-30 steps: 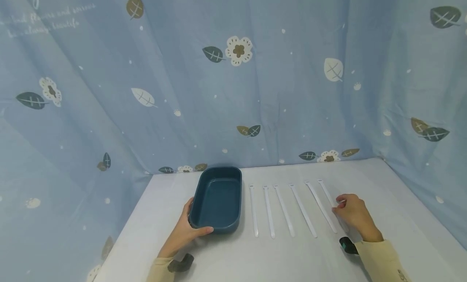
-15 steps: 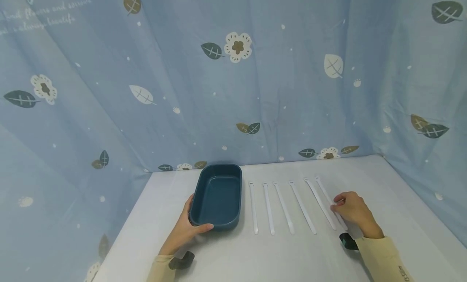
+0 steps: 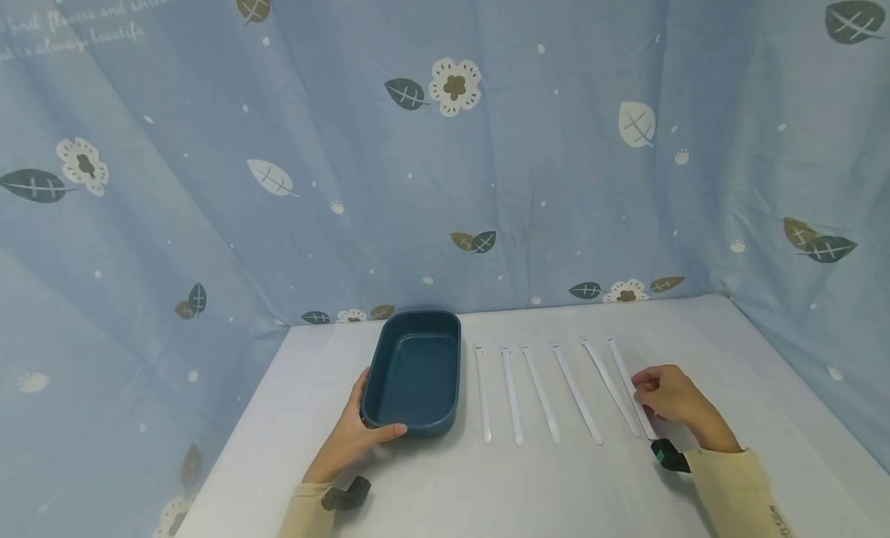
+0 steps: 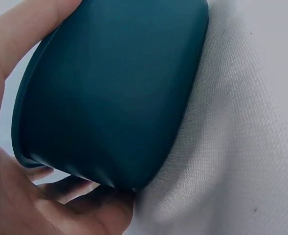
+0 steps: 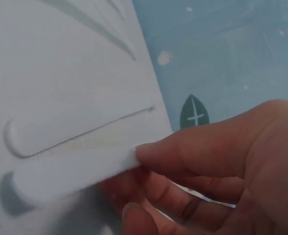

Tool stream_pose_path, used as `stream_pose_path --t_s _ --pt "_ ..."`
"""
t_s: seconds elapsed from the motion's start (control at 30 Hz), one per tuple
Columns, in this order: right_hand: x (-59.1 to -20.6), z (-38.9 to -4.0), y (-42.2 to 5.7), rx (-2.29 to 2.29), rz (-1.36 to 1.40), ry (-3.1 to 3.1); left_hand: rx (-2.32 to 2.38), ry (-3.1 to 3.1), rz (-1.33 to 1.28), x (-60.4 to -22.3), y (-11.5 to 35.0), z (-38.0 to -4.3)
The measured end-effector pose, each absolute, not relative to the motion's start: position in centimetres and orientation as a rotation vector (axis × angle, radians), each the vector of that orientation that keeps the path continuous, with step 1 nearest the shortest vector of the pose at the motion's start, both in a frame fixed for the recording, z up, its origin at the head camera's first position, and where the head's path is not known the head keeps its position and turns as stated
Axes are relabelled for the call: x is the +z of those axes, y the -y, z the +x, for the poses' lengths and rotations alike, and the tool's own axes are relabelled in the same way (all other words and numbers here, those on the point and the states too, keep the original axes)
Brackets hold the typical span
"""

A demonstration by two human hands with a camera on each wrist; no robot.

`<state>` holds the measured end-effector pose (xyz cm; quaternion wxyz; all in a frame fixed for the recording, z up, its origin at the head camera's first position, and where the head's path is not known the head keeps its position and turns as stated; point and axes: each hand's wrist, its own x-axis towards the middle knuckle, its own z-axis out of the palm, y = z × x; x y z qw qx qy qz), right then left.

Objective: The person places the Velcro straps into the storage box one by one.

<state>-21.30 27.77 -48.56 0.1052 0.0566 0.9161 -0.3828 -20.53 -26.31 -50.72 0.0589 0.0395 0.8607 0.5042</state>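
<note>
My left hand (image 3: 348, 437) grips the near-left corner of a deep teal rectangular tub (image 3: 420, 379), thumb along its front wall; in the left wrist view the fingers curl round the tub's (image 4: 109, 88) other side. The tub tilts a little toward me. On the right, my right hand (image 3: 674, 399) pinches the rightmost white strap (image 3: 621, 364), which looks like a flat cable tie with a slotted head. Up close, thumb and fingers hold this strap (image 5: 75, 176) near its rounded end, which casts a shadow on the cloth.
Several like straps (image 3: 512, 399) lie in a row between tub and right hand, slotted heads away from me. White cloth covers the table (image 3: 542, 492). A blue patterned curtain (image 3: 556, 175) hangs behind and at both sides. Dark wrist cameras (image 3: 346, 495) sit on both wrists.
My right hand has shifted slightly to the right, and the pinched strap has moved with it, away from its neighbour. The left hand keeps its hold on the tub.
</note>
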Motion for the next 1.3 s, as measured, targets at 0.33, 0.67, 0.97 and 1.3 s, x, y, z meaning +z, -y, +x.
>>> stream_pose_path --t_s 0.33,0.67,0.97,1.3 --pt "-48.0 -21.2 -27.8 -1.337 0.161 -2.619 1.54 -2.592 0.104 -50.6 26.3 -20.6" --pt "-47.5 -20.8 -27.3 -1.572 0.123 -2.494 1.56 -2.561 0.115 -50.7 26.5 -20.6" --pt "-47.0 -20.6 -26.2 -1.759 0.055 -2.339 1.584 -2.548 0.136 -50.7 26.6 -20.9" --pt "-46.2 -20.3 -23.7 -1.865 -0.026 -2.236 1.6 -2.554 0.13 -50.9 26.7 -20.5"
